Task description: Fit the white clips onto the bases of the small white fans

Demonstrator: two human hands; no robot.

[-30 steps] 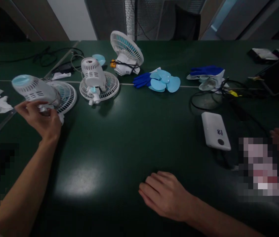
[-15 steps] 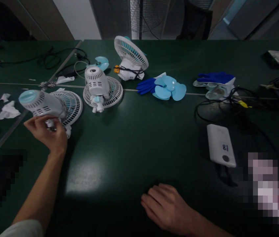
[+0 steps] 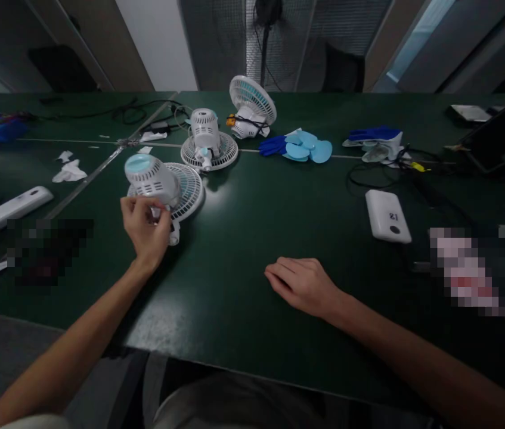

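My left hand [image 3: 147, 229] is closed around the lower neck of a small white desk fan [image 3: 151, 179] with a pale blue rear cap. This fan lies grille-down on the green table, its motor housing pointing up. Exactly which part sits between my fingers is partly hidden behind the hand. My right hand [image 3: 303, 285] rests on the tabletop, fingers curled together; whether anything is inside them is hidden. Just behind the held fan, a second white fan [image 3: 205, 131] lies grille-down. A third fan [image 3: 252, 107] is farther back, its grille tilted up and a dark cord wrapped round its base.
Light blue fan blades [image 3: 308, 147] lie against a blue glove [image 3: 272, 145]. More gloves [image 3: 375, 143] and black cables sit to the right, beyond a white power bank [image 3: 387, 215]. Paper scraps [image 3: 70, 171] and a long white device [image 3: 16, 207] are at left.
The view has shifted, now taking in the table's front edge. The held fan has slid right with my left hand, away from the paper scraps. My right hand stays curled on the table.
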